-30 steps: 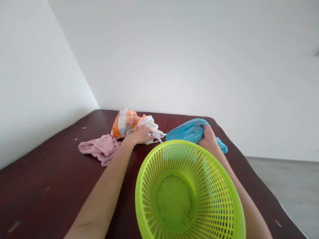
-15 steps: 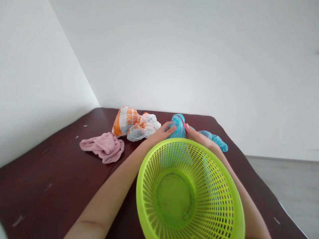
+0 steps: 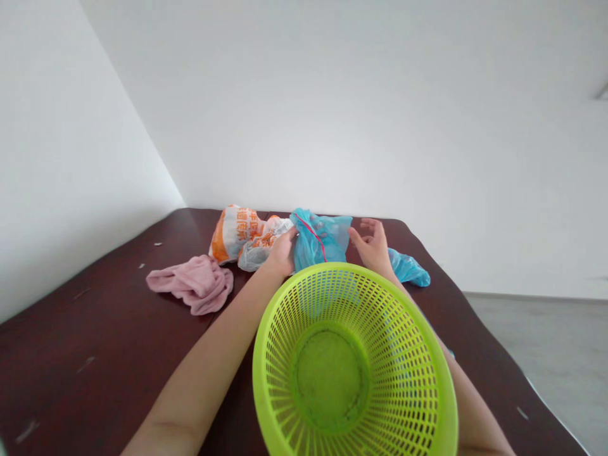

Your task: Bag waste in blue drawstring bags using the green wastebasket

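Beyond the rim of a lime-green plastic basket (image 3: 332, 380), a blue plastic bag (image 3: 327, 237) with a red drawstring is held up. My left hand (image 3: 284, 252) grips its left side, the fingers partly hidden behind the plastic. Just off the bag's right edge is my right hand (image 3: 375, 244), thumb and fingers apart and nothing between them. The basket hides the bag's lower part and some of both forearms. Its inside faces me, with dark marks around the base.
A white and orange printed plastic bag (image 3: 235, 231) lies crumpled at the back left. In front of it is a pink cloth (image 3: 197, 284). Another blue plastic bag (image 3: 409, 267) rests right of my right hand. The dark red table (image 3: 109, 342) meets white walls behind and left.
The blue bag has shifted left and spread wider, carried by my left hand. My right hand has come off it and opened to the right.
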{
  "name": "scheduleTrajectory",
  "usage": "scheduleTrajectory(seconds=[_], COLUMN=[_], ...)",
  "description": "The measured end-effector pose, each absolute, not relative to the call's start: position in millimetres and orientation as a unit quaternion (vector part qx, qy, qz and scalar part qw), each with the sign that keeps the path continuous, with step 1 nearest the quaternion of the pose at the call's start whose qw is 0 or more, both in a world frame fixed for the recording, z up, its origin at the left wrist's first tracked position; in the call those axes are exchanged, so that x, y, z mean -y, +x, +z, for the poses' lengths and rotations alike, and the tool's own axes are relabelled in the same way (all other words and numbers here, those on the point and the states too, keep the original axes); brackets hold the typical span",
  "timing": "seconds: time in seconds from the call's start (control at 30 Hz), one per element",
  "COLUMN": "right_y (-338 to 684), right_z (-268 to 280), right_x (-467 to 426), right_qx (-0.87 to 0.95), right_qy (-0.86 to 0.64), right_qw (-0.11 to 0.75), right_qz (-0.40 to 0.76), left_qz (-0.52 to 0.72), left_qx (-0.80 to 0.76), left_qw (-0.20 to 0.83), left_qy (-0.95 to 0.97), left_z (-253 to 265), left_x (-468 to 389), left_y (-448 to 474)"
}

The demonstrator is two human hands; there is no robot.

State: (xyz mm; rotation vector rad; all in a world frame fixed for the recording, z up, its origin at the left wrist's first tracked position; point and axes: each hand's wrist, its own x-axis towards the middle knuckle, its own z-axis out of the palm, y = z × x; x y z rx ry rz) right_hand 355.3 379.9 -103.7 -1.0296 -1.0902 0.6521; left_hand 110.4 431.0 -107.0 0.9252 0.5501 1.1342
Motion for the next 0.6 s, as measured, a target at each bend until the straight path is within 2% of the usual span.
scheduleTrajectory(seconds=[0.07,0.2,0.33,0.5,0.6], right_y=[358.1,360.1,368.3,389.7,398.8], right_z=[-107.1,-112.0,-105.1,-81.9,-66.5], right_x=[-382.3,-384.3,-388.0,-379.3,-366.8], right_qx=[0.476,0.535,0.509,0.45,0.392], right_qy=[-0.466,-0.449,-0.456,-0.454,-0.438], right_qw=[0.68,0.594,0.643,0.698,0.757], right_qz=[0.307,0.399,0.345,0.323,0.285], left_qz=[0.522,0.563,0.579,0.67,0.693], left_qx=[-0.239,-0.215,-0.202,-0.234,-0.255], left_qw=[0.708,0.699,0.7,0.61,0.598], left_qy=[0.41,0.384,0.366,0.353,0.311], left_z=[-102.0,-94.1,-83.7,-72.3,-71.4], left_x=[-428.8,-422.4,-421.3,-437.7,-451.3], left_y=[107.9,98.6,87.7,70.2,46.9])
